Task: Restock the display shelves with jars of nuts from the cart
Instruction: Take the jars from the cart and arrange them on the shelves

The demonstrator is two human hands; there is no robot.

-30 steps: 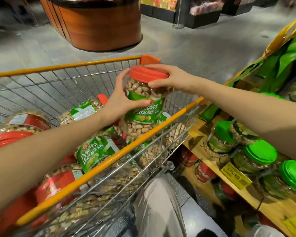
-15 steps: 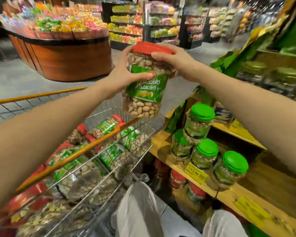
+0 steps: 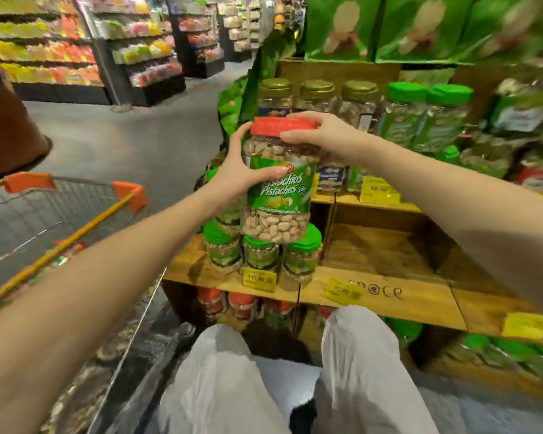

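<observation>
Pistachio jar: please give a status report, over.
Left hand grips the side of the pistachio jar, right hand its red lid. Jar upright, in the air before the wooden shelf. Green-lid jars stand below it in view.

The clear plastic pistachio jar with a red lid (image 3: 278, 189) is upright between the hands, the left hand (image 3: 239, 170) on its side and the right hand (image 3: 326, 136) over its lid. It is in front of the wooden display shelves (image 3: 373, 255), above three green-lidded jars (image 3: 261, 255) on the middle shelf. Gold-lidded jars (image 3: 317, 95) stand behind it on the upper shelf, and red-lidded jars (image 3: 242, 305) on the shelf below. The orange-handled wire cart (image 3: 76, 236) stands to the left.
</observation>
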